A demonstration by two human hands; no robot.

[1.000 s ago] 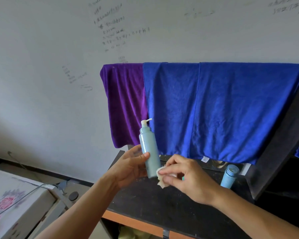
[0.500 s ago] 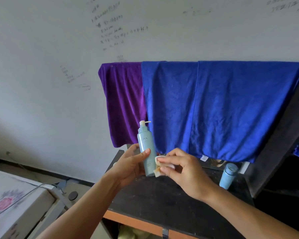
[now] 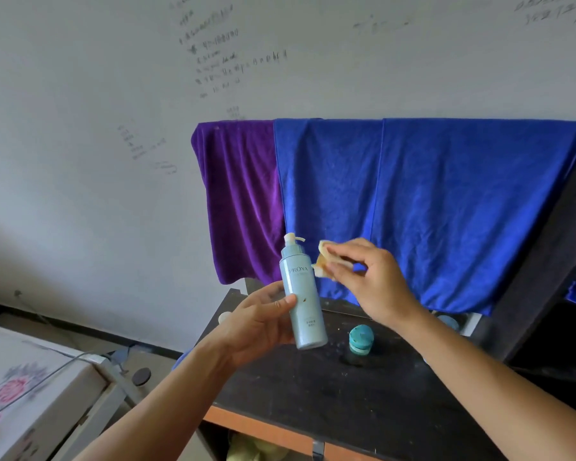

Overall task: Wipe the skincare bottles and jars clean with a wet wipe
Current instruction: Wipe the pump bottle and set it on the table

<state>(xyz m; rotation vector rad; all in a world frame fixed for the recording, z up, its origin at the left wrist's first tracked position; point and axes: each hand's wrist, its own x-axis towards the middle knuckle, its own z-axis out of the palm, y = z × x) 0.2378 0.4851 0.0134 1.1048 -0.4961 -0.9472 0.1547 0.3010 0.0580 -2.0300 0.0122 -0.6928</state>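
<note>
Two hands meet over a dark surface. The left hand has its grip curled round the lower half of a pale blue pump bottle, thumb across the front. The bottle has a white pump head, "PROYA" lettering near the shoulder and a small brown speck at mid-body. The right hand keeps its grip pinched on a folded, yellowed wet wipe, which meets the bottle's upper right side just below the neck. The bottle is held in the air above the surface's back left part, with a teal jar standing just right of its base. The surface's left edge passes under the left wrist and its orange front edge lies below both forearms. A purple towel and a blue towel hang behind. The bottle's long axis is near upright, its top leaning slightly left, its nozzle pointing right towards the wipe
</note>
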